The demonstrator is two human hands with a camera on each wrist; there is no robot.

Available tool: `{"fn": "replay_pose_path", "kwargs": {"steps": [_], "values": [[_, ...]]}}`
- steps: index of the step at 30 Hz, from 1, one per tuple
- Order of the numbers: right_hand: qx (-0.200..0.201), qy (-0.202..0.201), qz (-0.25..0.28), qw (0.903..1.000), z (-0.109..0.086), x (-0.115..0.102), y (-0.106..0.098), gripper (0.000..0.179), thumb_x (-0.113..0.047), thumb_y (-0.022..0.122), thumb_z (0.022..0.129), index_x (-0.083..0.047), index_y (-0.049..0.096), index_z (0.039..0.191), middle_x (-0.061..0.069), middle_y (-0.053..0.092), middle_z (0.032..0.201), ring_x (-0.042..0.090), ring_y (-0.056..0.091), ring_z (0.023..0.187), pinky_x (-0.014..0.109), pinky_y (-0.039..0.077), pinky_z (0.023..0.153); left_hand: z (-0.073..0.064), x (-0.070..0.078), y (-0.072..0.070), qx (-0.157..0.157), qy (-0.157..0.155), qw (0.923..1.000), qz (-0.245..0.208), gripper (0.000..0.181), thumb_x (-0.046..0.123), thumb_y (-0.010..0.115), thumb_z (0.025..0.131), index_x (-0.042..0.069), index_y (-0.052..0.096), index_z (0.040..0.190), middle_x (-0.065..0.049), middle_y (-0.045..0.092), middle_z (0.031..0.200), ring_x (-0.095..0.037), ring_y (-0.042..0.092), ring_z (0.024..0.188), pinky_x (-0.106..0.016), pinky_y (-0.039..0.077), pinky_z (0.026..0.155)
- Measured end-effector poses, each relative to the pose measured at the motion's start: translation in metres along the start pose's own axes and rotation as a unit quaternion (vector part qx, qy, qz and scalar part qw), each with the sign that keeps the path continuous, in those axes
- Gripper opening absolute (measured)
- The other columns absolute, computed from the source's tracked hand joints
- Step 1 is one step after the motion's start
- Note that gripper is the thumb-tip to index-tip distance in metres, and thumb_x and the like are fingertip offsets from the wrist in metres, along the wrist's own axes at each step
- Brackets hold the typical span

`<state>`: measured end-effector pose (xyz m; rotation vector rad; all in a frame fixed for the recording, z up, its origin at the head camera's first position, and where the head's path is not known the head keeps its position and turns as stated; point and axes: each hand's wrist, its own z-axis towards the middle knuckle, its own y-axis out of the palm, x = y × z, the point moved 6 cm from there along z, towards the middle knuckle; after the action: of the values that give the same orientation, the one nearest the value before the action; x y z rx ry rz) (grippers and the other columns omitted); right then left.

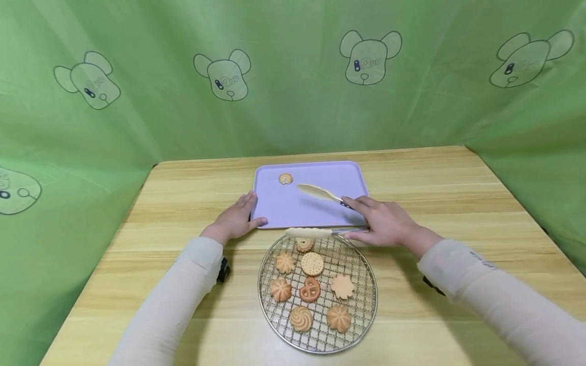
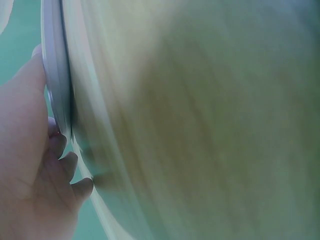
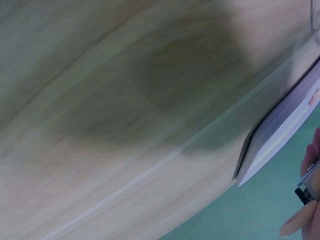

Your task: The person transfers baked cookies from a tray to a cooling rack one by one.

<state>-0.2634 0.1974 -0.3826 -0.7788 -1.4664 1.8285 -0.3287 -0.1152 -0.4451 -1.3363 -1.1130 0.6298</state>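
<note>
A purple tray (image 1: 311, 203) lies on the table with one flower-edged cookie (image 1: 286, 178) near its back left. At the tray's left edge rests my left hand (image 1: 234, 216), fingers fairly straight along the side and thumb at the front corner. My right hand (image 1: 389, 222) holds a pair of tongs (image 1: 318, 192) by its metal arms, between thumb and fingers. The tongs are spread wide with nothing between their cream tips; one tip is above the tray, the other above the far rim of a round wire rack (image 1: 361, 325). A cookie (image 1: 304, 245) on the rack is partly hidden under that tip.
Several cookies sit apart on the rack, among them a pretzel-shaped one (image 1: 310, 290), a round dotted one (image 1: 312, 264) and a swirl one (image 1: 300, 318). The rack stands just in front of the tray on a wooden table (image 1: 183, 203). Green curtains (image 1: 293, 122) surround the table.
</note>
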Motion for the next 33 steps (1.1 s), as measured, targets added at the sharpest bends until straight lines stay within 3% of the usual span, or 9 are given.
{"fn": "replay_pose_path", "kwargs": {"steps": [6,11,18,22,25,33], "values": [[-0.016,0.034,0.006,0.9993,0.01,-0.002,0.006,0.095,-0.074,0.053,0.08,-0.01,0.034,0.149,0.02,0.053,0.13,0.036,0.063,0.093,0.045,0.055,0.067,-0.001,0.001,0.0,0.001,0.001,1.0,0.0,0.086,0.057,0.043,0.095,0.001,0.009,0.151,-0.013,0.004,0.158,-0.032,0.009,0.143,-0.04,0.012,0.116],[-0.014,0.048,0.011,0.9987,0.019,-0.007,0.006,0.096,-0.074,0.051,0.08,-0.011,0.032,0.149,0.02,0.051,0.133,0.036,0.063,0.093,0.041,0.055,0.063,0.0,0.001,0.001,0.005,0.004,1.0,-0.002,0.085,0.055,0.044,0.096,0.0,0.011,0.151,-0.014,0.006,0.158,-0.032,0.01,0.143,-0.04,0.013,0.116],[-0.018,0.067,0.008,0.9975,0.033,-0.012,0.005,0.098,-0.075,0.05,0.08,-0.011,0.028,0.151,0.022,0.046,0.139,0.04,0.058,0.107,0.042,0.056,0.064,-0.001,0.0,0.001,0.001,-0.002,1.0,0.001,0.086,0.058,0.042,0.095,0.001,0.01,0.151,-0.013,0.005,0.158,-0.031,0.009,0.143,-0.039,0.012,0.116],[-0.018,0.084,0.012,0.9963,0.04,-0.011,0.006,0.098,-0.076,0.048,0.081,-0.011,0.027,0.151,0.022,0.044,0.141,0.04,0.057,0.108,0.034,0.053,0.053,-0.001,0.002,0.0,0.001,-0.001,1.0,0.001,0.086,0.057,0.042,0.096,0.001,0.01,0.151,-0.013,0.004,0.158,-0.031,0.008,0.143,-0.039,0.011,0.116],[-0.019,0.094,0.012,0.9953,0.045,-0.011,0.007,0.098,-0.074,0.049,0.081,-0.01,0.026,0.151,0.024,0.043,0.141,0.041,0.06,0.1,0.033,0.051,0.049,-0.001,0.003,-0.001,0.003,0.001,1.0,0.0,0.085,0.056,0.043,0.096,0.0,0.011,0.151,-0.013,0.005,0.158,-0.031,0.009,0.143,-0.04,0.012,0.116],[-0.033,0.126,0.026,0.9911,0.057,-0.009,0.01,0.098,-0.07,0.055,0.082,-0.003,0.028,0.149,0.027,0.046,0.136,0.042,0.06,0.097,0.048,0.055,0.067,-0.002,0.002,-0.002,0.001,0.004,1.0,-0.001,0.085,0.056,0.043,0.096,0.0,0.01,0.151,-0.013,0.004,0.158,-0.031,0.009,0.143,-0.039,0.011,0.116]]}}
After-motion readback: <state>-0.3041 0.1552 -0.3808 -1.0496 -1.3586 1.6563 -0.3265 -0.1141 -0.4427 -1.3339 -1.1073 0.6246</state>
